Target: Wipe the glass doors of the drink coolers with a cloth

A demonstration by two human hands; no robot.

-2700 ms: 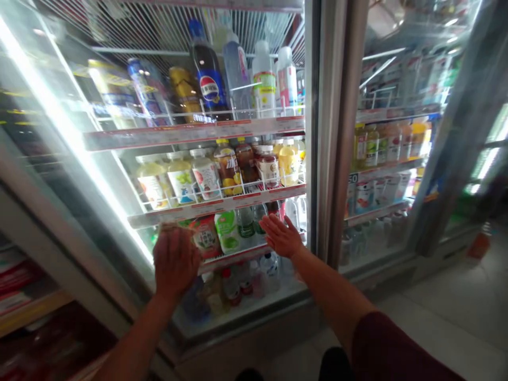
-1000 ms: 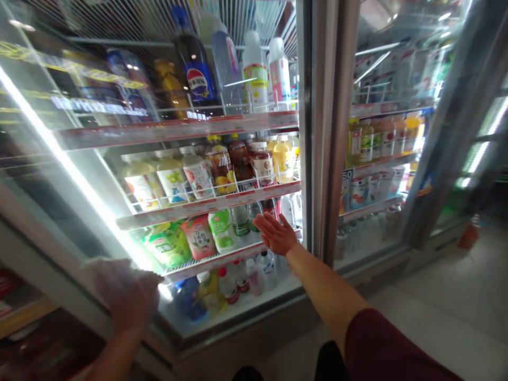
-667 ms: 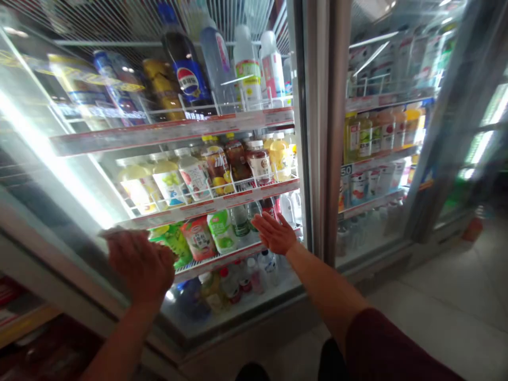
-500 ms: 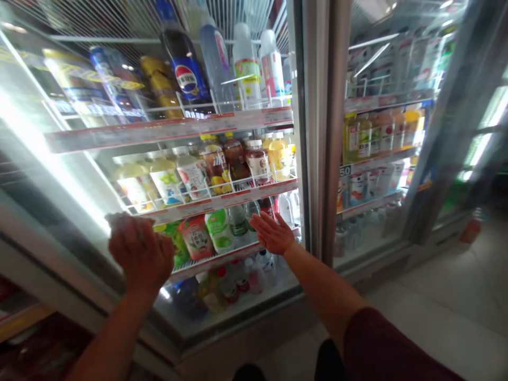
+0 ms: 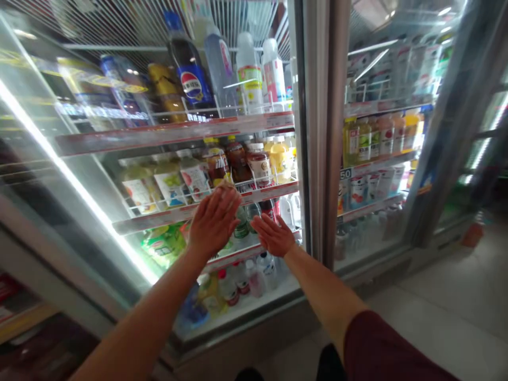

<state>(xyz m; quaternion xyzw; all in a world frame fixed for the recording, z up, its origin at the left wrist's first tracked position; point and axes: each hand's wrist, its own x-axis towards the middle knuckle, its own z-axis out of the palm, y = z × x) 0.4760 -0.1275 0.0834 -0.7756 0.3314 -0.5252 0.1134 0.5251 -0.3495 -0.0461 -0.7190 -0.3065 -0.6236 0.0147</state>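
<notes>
Nearest the camera, a maroon sleeve [image 5: 391, 349] covers the right upper arm; the left forearm is bare. Both arms reach forward and up toward 12 o'clock.

The left hand [image 5: 214, 222] and the right hand [image 5: 274, 236] lie flat against the glass door [image 5: 75, 159] of a drinks cooler, fingers straight and slightly spread, closed on nothing. They sit side by side with a narrow gap between them, the left a little higher, its fingers slanting toward 1 o'clock and the right's toward 11. Something pale shows at the left fingertips; what it is cannot be told.

The door stands directly under both palms, so neither hand is nearer. Its long axis is upright, and its metal frame post [image 5: 317, 132] rises close by at 3 o'clock of the right hand. The pane is clear, streaked with glare from a bright light strip [image 5: 79, 185] running off toward 10 o'clock.

Behind the glass, at hand height, stand small water bottles [image 5: 291, 209]. Above them is a rail of juice bottles [image 5: 260, 164], and higher up a cola bottle [image 5: 189, 79]. Farther off at 2 o'clock stands a neighbouring cooler [image 5: 381, 143].
</notes>
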